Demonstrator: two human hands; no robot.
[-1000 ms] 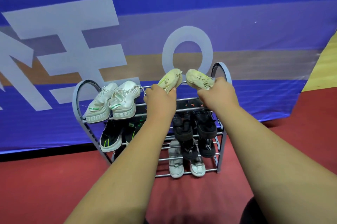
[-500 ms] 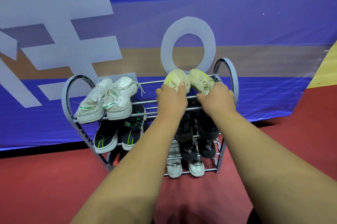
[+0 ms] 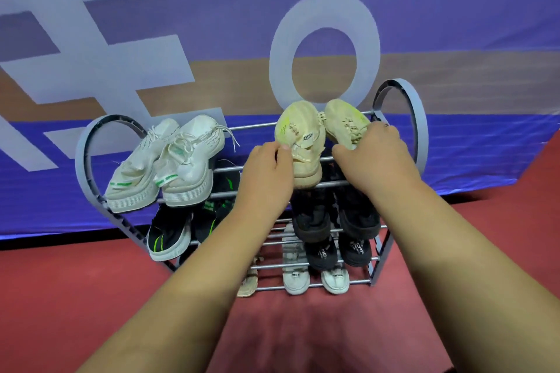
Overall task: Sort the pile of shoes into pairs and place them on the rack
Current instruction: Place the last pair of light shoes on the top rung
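Note:
A grey metal rack (image 3: 421, 133) with heart-shaped sides stands against a blue banner. Two beige knit shoes rest toe-up on the right half of its top shelf. My left hand (image 3: 266, 172) holds the left beige shoe (image 3: 298, 136) from its left side, thumb on the tongue. My right hand (image 3: 374, 154) grips the right beige shoe (image 3: 342, 121), fingers curled over its opening. Most of that shoe's heel is hidden under my hand.
A white sneaker pair (image 3: 169, 166) fills the top shelf's left half. Lower shelves hold black-and-green shoes (image 3: 168, 234), black shoes (image 3: 312, 218), small black shoes (image 3: 353, 251) and small white shoes (image 3: 295, 280). A beige shoe (image 3: 248, 286) shows at the bottom. Red floor (image 3: 75, 297) lies in front.
Both hands brought the beige shoes down and together onto the top shelf. The view moved closer to the rack.

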